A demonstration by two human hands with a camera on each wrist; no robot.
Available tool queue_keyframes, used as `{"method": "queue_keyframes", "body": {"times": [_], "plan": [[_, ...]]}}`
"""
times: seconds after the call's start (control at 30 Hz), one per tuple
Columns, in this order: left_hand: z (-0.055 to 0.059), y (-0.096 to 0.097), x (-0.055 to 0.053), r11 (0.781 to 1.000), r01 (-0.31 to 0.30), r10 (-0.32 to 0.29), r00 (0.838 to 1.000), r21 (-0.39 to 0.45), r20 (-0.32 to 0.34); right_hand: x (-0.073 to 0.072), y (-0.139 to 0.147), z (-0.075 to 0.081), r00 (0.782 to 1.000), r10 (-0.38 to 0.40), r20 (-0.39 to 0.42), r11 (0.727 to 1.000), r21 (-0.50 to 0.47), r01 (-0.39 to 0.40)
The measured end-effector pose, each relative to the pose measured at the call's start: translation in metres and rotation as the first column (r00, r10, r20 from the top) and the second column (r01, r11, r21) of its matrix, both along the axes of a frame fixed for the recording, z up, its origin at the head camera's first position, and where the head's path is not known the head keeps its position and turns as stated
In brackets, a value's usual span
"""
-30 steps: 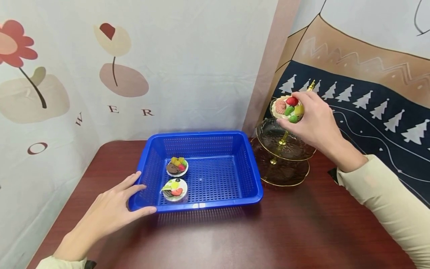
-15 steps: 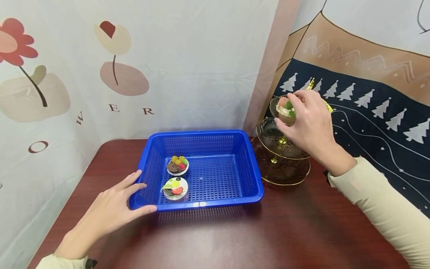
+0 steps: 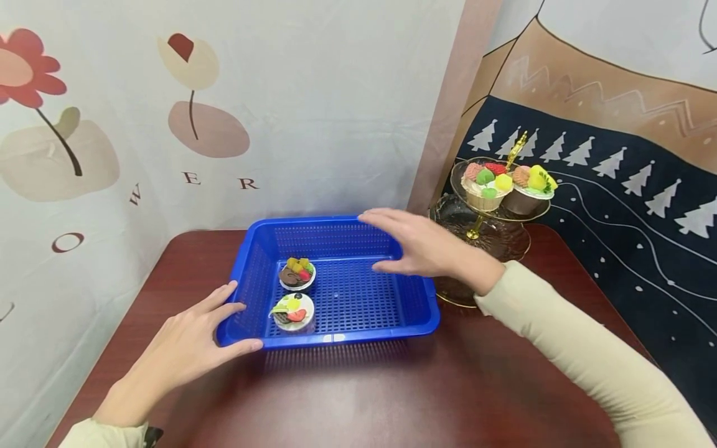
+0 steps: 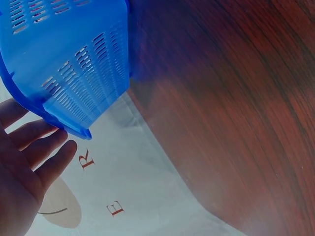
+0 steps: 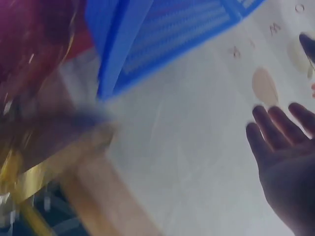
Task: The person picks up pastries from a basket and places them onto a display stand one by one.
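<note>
My left hand [image 3: 182,345] rests at the near-left corner of a blue plastic basket [image 3: 342,340], fingers fairly straight on its left rim and the thumb along the front edge. In the left wrist view those fingers [image 4: 54,157] touch the rim. Over the basket's right end hovers my right hand [image 3: 426,246], fingers spread, holding nothing. Inside the basket, at the left, sit a chocolate fruit-topped toy cupcake [image 3: 297,275] and a white-topped one [image 3: 294,312]. A cream fruit tart [image 3: 486,186] and a brown-cupped toy cupcake [image 3: 529,190] stand together on the tiered stand's top plate.
The tiered glass stand [image 3: 476,227] with gold trim stands right of the basket, its lower plates partly behind my right arm. A dark red wooden table [image 3: 347,398] carries everything. Printed cloths [image 3: 313,93] hang behind.
My right hand set the fruit tart on the stand's top plate, let go, and moved left over the basket. My left hand stays at the basket's corner.
</note>
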State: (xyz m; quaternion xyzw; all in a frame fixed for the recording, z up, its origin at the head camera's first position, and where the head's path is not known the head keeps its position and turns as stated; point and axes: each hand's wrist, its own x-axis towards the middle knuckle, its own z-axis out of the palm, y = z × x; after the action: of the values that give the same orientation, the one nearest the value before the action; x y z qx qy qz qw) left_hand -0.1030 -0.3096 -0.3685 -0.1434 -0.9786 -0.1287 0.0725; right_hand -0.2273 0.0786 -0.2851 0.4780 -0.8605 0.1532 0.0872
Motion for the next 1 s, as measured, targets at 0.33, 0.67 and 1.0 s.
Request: {"method": "queue_keyframes", "body": {"times": [0.33, 0.67, 1.0], "plan": [[0.0, 0.0, 0.0, 0.999, 0.026, -0.028, 0.999, -0.038, -0.044, 0.002, -0.075, -0.034, 0.939, 0.043, 0.341, 0.97, 0.21, -0.121], [0.0, 0.001, -0.001, 0.999, 0.037, -0.039, 0.998, -0.038, -0.058, 0.005, -0.119, -0.052, 0.871, 0.056, 0.488, 0.947, 0.25, -0.201], [-0.001, 0.001, -0.002, 0.998, 0.044, -0.048, 0.996, -0.046, -0.082, 0.001, -0.136, -0.07, 0.861, 0.044, 0.507, 0.934, 0.285, -0.216]]}}
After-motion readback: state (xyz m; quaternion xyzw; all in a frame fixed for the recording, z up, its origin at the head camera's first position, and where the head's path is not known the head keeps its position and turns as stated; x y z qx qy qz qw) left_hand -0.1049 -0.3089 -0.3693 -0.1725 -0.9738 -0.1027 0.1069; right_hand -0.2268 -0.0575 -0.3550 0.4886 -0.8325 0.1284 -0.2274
